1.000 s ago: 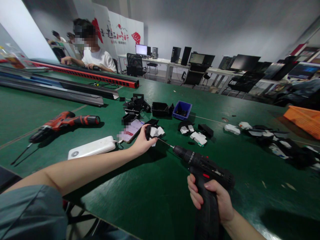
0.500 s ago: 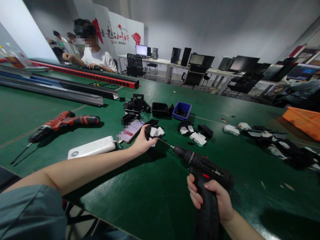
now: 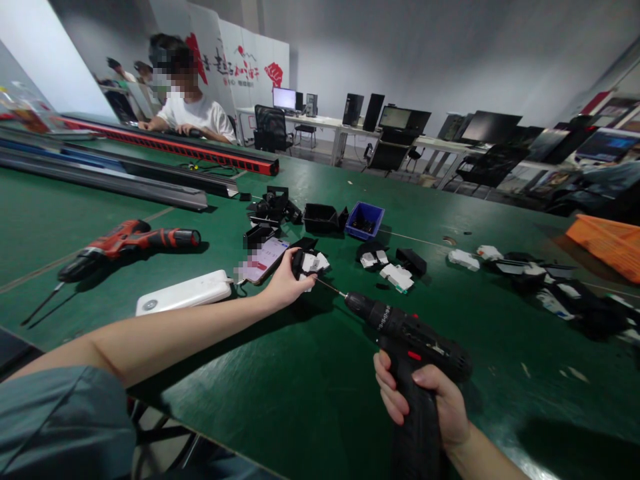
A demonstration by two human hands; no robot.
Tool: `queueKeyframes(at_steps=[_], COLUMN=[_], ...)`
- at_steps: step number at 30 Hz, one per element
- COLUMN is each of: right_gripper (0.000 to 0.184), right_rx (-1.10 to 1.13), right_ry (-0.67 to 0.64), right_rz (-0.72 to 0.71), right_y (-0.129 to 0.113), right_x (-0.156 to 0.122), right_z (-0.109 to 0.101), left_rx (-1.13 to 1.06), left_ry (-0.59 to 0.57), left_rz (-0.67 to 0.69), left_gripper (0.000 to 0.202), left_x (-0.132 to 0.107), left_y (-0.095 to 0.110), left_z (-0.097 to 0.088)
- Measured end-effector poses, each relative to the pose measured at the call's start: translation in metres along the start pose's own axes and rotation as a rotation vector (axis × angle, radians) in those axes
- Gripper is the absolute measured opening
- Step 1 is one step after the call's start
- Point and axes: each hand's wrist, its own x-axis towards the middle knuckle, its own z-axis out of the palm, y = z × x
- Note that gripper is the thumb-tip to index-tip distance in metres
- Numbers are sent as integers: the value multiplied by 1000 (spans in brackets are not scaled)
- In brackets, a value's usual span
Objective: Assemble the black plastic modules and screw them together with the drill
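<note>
Pinching a black-and-white plastic part (image 3: 310, 263) on the counter (image 3: 300, 373) with the left hand (image 3: 286, 285); gripping a black cordless drill (image 3: 407, 330) in the right hand (image 3: 430, 407), bit (image 3: 330, 287) at it. Just left: phone (image 3: 263, 261), power bank (image 3: 185, 293).

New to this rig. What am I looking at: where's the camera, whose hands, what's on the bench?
There is no machine here. One camera sits on a person's head, looking forward and down at their own bare hands. The left hand grips a small black-and-white part on the green table. The right hand holds a black drill, its bit pointing at that part. Around them lie a red drill, a white power bank, a phone, a blue bin and loose parts. Another person sits at the far end.
</note>
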Motion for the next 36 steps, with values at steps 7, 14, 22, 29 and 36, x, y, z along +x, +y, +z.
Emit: queueKeyframes(at_steps=[7,14,22,29,36], right_gripper=[31,32,33,33,31], right_rx=[-4,-3,15,30,29], right_ry=[-25,-28,-48,-44,-55], right_rz=[-4,0,-6,-5,3], right_y=[0,0,1,0,0], right_x=[1,2,1,1,3], right_z=[-1,-2,-3,-2,-3], left_rx=[0,11,43,63,79], left_ry=[-27,-41,-35,-40,-48], left_rz=[16,59,65,81,78], left_gripper=[65,67,68,67,67], left_x=[-1,-3,-3,-3,-4], left_y=[-1,0,0,-3,-2], left_z=[1,1,1,1,0])
